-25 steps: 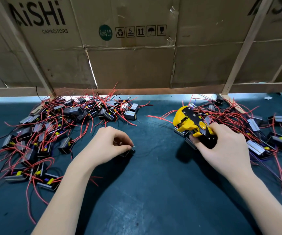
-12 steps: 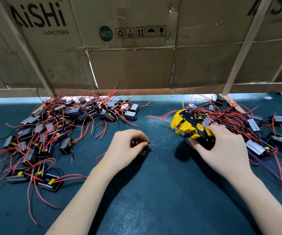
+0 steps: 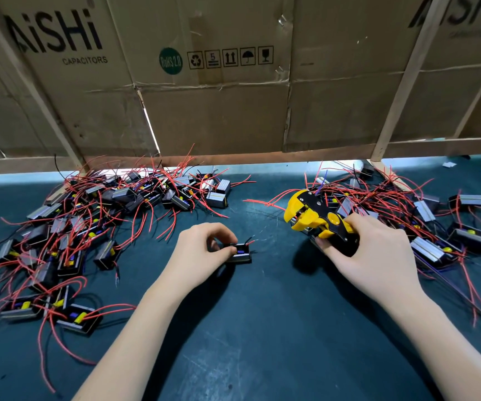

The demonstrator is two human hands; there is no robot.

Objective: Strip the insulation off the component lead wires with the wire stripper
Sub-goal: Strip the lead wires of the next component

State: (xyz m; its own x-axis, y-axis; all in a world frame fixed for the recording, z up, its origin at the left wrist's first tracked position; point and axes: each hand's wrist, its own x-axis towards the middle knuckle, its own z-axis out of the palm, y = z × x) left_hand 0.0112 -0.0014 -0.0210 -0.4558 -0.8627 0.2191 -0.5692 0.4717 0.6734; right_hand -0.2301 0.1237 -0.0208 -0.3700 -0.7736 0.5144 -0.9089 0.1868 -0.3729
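With left pile [image 3: 88, 235] apparently unstripped and right pile [image 3: 424, 227] maybe done, cannot tell; judged mid-batch. Left hand [image 3: 201, 253] pinching small black component [image 3: 240, 253] on mat [image 3: 262, 328], short leads [image 3: 252, 241] pointing up-right toward stripper. Right hand [image 3: 378, 256] curled round wire stripper [image 3: 320, 221] handles, long axis running up-left, yellow head toward component, not yet on leads.

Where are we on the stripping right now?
Done: cannot tell which pile is stripped. In hand: left hand pinches one component on the mat; right hand grips the wire stripper, not yet on its leads. Left: apparently one of the piles, left or right.
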